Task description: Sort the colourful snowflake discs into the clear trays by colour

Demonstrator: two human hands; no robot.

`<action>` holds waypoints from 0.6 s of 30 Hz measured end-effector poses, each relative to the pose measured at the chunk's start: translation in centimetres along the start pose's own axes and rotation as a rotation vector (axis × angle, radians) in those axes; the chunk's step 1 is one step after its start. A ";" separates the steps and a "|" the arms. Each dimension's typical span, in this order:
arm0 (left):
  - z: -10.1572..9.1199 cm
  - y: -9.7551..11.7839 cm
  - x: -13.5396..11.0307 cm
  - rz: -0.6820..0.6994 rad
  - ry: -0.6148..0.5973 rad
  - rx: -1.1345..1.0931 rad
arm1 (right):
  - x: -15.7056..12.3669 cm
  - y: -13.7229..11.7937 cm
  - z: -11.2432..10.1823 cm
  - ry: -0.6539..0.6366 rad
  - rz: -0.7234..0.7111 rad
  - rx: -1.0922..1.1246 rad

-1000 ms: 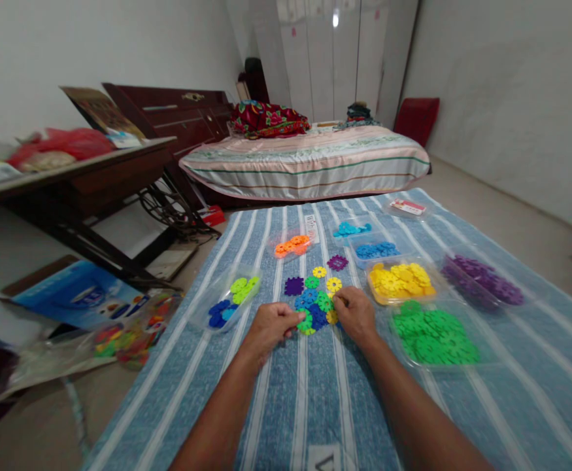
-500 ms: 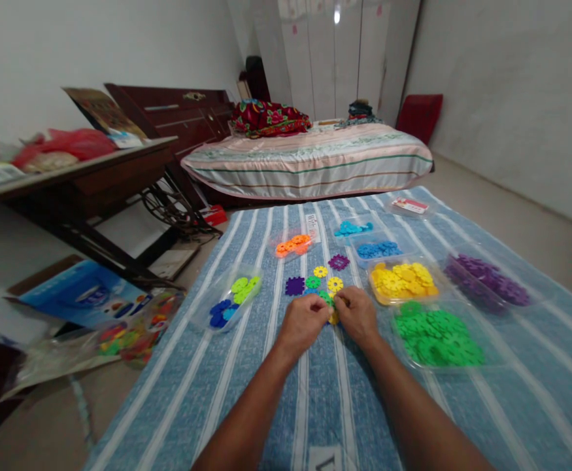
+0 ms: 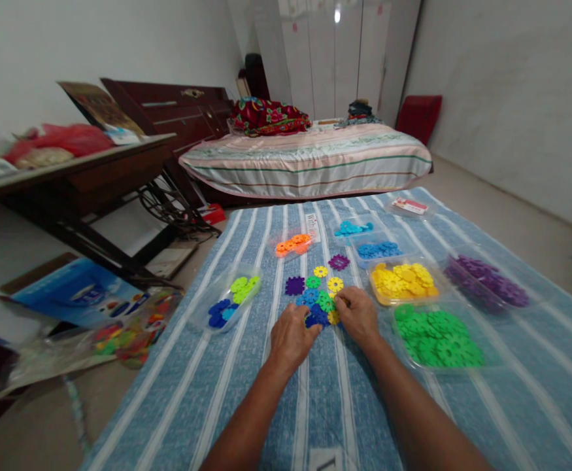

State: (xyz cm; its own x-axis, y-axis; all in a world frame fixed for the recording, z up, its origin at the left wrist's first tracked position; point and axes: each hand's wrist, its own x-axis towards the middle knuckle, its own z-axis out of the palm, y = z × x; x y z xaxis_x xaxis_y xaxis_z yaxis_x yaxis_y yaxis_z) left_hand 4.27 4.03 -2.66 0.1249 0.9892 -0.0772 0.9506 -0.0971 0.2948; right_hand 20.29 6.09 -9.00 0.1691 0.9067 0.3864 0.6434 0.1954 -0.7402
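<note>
In the head view, a flat cluster of toothed plastic interlocking discs point(image 3: 324, 301) in blue, green and yellow lies on the striped cloth. My left hand point(image 3: 291, 339) is curled at its lower left, thumb and fingers about the dark blue discs point(image 3: 318, 316). At the cluster's right edge my right hand point(image 3: 358, 318) is closed, fingertips pressed together beside the yellow discs point(image 3: 333, 317); its exact grip is partly hidden. A dark purple square piece point(image 3: 295, 286) lies left of the cluster, and a purple square frame piece point(image 3: 338, 261) lies beyond it.
Tubs of green discs point(image 3: 437, 337), yellow discs point(image 3: 403, 280), purple discs point(image 3: 491, 278) and blue discs point(image 3: 378, 250) stand to the right. A tub of lime and dark blue discs point(image 3: 236, 297) is at left; orange discs point(image 3: 293, 245) sit farther back. A bed point(image 3: 310, 163) stands beyond.
My left hand has shifted left and towards me, its thumb now apart from the fingertips, uncovering green and blue discs. My right hand stays almost in place.
</note>
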 end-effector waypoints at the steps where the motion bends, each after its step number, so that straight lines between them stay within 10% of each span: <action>1: 0.0 0.0 0.0 -0.003 -0.007 0.012 | 0.0 0.0 0.0 0.001 0.000 -0.002; 18: -0.4 -0.2 -0.3 0.033 0.015 -0.055 | 0.1 -0.2 -0.2 -0.011 0.010 -0.014</action>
State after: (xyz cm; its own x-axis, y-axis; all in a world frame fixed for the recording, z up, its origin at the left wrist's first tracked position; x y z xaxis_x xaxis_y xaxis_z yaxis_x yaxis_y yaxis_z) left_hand 3.88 3.77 -2.32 0.1511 0.9871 -0.0529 0.9291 -0.1235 0.3485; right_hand 20.31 6.06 -8.77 0.1675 0.9127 0.3728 0.6519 0.1812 -0.7364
